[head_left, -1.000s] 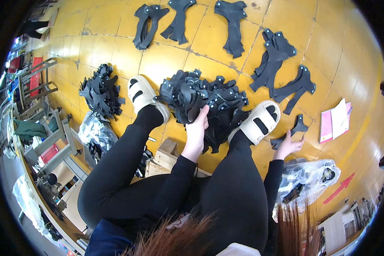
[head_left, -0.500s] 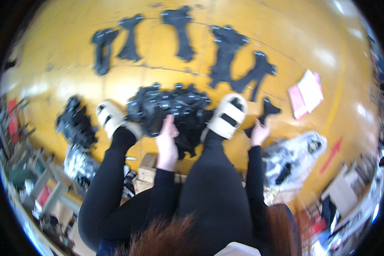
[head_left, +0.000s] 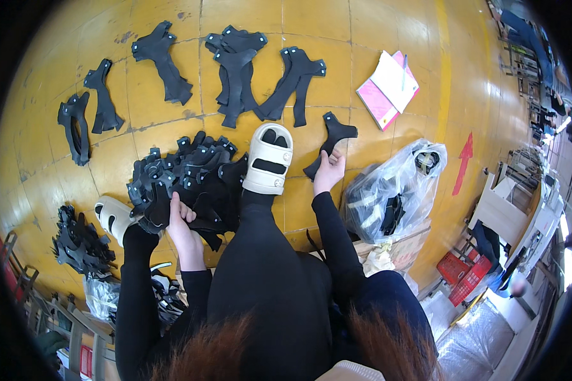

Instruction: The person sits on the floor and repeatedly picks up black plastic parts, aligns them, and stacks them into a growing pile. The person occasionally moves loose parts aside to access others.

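A Y-shaped black cut fabric piece (head_left: pixel 329 141) with a small pale tag is pinched by its lower part in my right hand (head_left: pixel 329 170), low over the yellow floor. My left hand (head_left: pixel 184 230) is at the near edge of a heaped pile of similar black pieces (head_left: pixel 181 171), between my feet. Its thumb points up and its fingers close on a black fabric piece (head_left: pixel 159 213); part of that grip is hidden. Beyond the pile lie separate black stacks, among them a wide stack (head_left: pixel 235 66) and a forked stack (head_left: pixel 292 82).
My cream sandals (head_left: pixel 270 159) flank the pile. A pink folder (head_left: pixel 378 105) with white paper and a pen lies at far right. Nearer are a clear plastic bag (head_left: pixel 400 190) and cardboard (head_left: pixel 407 244). Another black heap (head_left: pixel 79 244) lies left, and red crates (head_left: pixel 464 273) stand right.
The view has turned to the right, so floor items appear farther left. The blur is gone. Both hands remain by the same places, the right one still with its black piece.
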A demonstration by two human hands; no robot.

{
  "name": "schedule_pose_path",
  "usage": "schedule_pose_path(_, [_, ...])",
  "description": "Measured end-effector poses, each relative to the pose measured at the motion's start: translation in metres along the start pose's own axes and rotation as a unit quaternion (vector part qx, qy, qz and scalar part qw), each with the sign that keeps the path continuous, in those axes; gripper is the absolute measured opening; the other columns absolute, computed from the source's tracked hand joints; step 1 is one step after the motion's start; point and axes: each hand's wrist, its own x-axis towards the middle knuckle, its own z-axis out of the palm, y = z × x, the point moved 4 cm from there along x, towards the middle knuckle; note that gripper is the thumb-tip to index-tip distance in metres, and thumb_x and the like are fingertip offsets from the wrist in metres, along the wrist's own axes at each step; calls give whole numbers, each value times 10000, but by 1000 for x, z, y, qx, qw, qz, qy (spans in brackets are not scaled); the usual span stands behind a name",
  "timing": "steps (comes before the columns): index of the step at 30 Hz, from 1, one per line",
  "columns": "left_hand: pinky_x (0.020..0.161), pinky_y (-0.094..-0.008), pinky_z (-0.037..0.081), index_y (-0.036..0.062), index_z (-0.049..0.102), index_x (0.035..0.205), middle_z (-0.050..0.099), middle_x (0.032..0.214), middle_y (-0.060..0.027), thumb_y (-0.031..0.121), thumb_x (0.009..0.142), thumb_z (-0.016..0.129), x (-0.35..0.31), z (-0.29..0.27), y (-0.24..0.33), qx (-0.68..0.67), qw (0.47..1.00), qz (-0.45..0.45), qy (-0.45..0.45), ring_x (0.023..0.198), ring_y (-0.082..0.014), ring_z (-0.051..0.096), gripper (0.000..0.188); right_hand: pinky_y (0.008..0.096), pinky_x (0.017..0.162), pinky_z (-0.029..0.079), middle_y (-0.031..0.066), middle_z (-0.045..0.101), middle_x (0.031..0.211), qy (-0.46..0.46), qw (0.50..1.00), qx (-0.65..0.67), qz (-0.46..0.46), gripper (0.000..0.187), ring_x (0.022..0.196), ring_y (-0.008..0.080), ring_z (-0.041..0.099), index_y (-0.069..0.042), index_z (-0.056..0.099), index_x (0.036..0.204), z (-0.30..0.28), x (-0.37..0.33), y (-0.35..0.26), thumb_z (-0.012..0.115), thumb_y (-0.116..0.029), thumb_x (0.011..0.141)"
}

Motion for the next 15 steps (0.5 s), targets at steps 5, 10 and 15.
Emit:
schedule_pose_path(5, [542,-237,277,170,478,725,344,635,69,208,993,632,-2,6,-4,2,1000,-2,-17,551,-54,298,312,406,900,467,141,606,1048,51,990,-44,-122,187,1046,325,591,-17,605,848,2,-6,-9,766,28,764])
schedule_pose_path(10, [538,-237,279,167,480,734,345,636,68,204,994,629,-4,9,-5,-1,1000,1,-17,550,-54,303,302,412,884,485,161,598,1140,-9,998,-4,-60,177,1069,340,599,-34,619,895,12,-9,-3,703,67,776])
schedule_pose_path(15, [538,-239,278,165,476,728,340,633,68,202,995,626,-3,7,-3,8,1000,4,-17,549,-56,303,309,363,816,488,102,625,1009,51,999,10,-2,254,909,242,596,-19,632,1014,11,-10,8,747,6,789])
